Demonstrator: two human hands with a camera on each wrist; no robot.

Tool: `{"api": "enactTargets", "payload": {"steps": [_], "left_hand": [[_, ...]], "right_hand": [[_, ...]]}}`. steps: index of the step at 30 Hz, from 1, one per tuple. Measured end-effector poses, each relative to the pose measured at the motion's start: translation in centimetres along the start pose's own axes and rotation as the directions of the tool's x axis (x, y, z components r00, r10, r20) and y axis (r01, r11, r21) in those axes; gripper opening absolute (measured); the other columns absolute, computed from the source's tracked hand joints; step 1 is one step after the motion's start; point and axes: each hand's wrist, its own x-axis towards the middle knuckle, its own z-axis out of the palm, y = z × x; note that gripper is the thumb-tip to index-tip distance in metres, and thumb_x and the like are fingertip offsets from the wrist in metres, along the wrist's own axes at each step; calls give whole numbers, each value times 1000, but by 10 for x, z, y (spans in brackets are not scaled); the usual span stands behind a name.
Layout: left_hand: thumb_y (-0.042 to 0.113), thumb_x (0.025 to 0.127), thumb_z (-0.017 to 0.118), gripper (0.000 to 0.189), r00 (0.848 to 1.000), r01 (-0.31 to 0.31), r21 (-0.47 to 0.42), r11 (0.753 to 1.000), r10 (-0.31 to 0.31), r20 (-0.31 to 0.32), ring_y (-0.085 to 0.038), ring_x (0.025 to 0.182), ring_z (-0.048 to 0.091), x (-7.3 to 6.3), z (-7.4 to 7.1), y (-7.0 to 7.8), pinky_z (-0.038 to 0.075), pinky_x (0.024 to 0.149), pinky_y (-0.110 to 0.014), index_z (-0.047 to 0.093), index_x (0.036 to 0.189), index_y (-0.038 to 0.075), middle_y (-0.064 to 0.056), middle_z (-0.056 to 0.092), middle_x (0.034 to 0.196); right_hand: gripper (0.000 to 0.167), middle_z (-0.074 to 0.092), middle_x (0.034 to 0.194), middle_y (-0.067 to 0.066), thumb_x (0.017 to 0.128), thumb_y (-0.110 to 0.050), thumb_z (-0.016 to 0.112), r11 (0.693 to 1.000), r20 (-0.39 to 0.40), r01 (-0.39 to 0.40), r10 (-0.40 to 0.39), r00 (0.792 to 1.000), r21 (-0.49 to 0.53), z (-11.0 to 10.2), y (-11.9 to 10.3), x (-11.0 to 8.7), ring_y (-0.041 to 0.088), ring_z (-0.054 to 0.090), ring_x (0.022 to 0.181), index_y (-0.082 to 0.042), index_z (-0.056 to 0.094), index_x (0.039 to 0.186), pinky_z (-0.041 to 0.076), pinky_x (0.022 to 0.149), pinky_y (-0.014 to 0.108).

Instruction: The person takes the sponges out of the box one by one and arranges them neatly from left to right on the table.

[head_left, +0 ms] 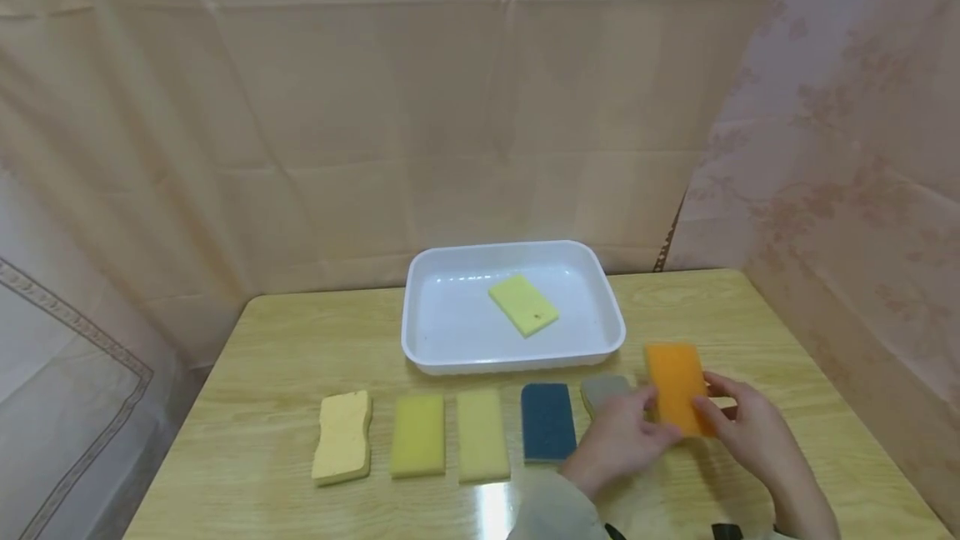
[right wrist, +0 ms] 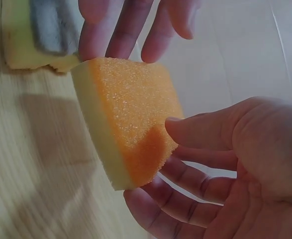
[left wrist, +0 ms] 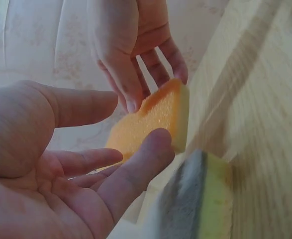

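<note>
An orange-faced sponge (head_left: pixel 675 386) with a pale yellow back is held tilted up over the right part of the table. My right hand (head_left: pixel 757 432) pinches it by its right side; in the right wrist view the thumb (right wrist: pixel 200 130) lies on the orange face (right wrist: pixel 136 99) and the fingers sit behind. At the opposite edge is my left hand (head_left: pixel 622 440), its fingertips touching the sponge while its thumb (left wrist: pixel 86 105) stands away from the orange face. Just beside the left hand lies a grey-topped sponge (head_left: pixel 603 390), partly hidden, with a yellow underside (left wrist: pixel 218 194).
A white tray (head_left: pixel 450 357) at the back of the wooden table (head_left: pixel 247 407) holds a thin yellow-green sponge (head_left: pixel 523 305). In a row before it lie a wavy-sided cream sponge (head_left: pixel 342 437), a yellow sponge (head_left: pixel 417 436), a pale yellow sponge (head_left: pixel 482 436) and a dark blue sponge (head_left: pixel 547 422). Curtains (head_left: pixel 337 107) hang behind.
</note>
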Motion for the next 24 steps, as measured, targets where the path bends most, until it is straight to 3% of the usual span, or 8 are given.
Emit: {"api": "enactTargets", "payload": {"steps": [5,14,24], "left_hand": [[32,94,75,53,999,35,49,998,-36,19,-5,99,67,-4,4,3,55,87,-25,58,141,15,3,64,134],[39,94,72,57,998,7,213,977,-20,57,-5,107,62,-8,7,8,52,92,-26,56,142,14,3,68,125],[45,92,72,67,991,83,259,962,-106,76,-11,120,59,-9,13,15,49,99,-30,50,148,15,4,59,141]], "right_hand": [[53,61,120,33,102,-18,63,1000,37,-19,19,999,-6,2,5,2,30,70,84,16,48,138,59,64,34],[53,62,118,35,103,-19,62,1000,86,-18,19,996,-12,3,8,4,35,72,86,18,47,137,60,68,41],[51,62,117,35,102,-17,62,1000,106,-6,9,994,-26,6,7,5,38,71,88,19,48,135,60,72,47]]}}
